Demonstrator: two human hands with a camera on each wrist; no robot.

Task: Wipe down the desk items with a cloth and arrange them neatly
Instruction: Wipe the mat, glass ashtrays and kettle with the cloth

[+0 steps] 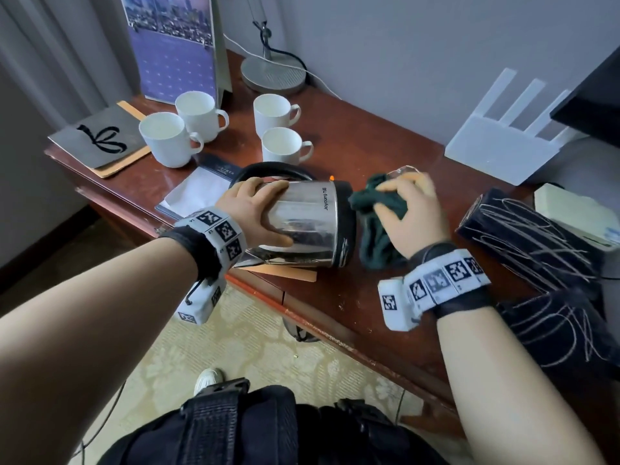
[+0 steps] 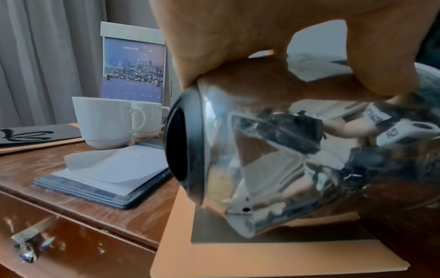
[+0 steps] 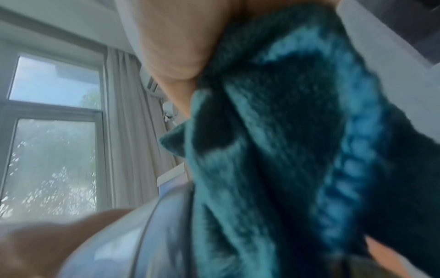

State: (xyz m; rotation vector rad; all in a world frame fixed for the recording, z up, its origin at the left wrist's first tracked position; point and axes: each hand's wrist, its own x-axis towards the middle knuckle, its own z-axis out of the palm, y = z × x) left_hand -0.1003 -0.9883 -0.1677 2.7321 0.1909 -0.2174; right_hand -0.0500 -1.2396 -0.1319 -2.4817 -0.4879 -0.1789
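Observation:
A shiny steel kettle (image 1: 302, 223) lies tipped on its side over an orange mat (image 1: 285, 271) near the desk's front edge. My left hand (image 1: 265, 213) grips its body, fingers on top and thumb below. The kettle's black base end points right. My right hand (image 1: 402, 203) holds a bunched dark green cloth (image 1: 372, 223) right beside that base. In the left wrist view the kettle (image 2: 273, 159) fills the frame under my fingers (image 2: 238, 37). In the right wrist view the cloth (image 3: 273, 150) hangs from my thumb (image 3: 176, 47) next to the kettle (image 3: 142, 244).
Several white mugs (image 1: 167, 139) stand at the back left, near a calendar (image 1: 174, 45), a dark folder (image 1: 97, 142) and a notepad (image 1: 198, 193). A lamp base (image 1: 273, 73) and a white router (image 1: 496, 142) sit by the wall. Black patterned boxes (image 1: 523, 236) crowd the right.

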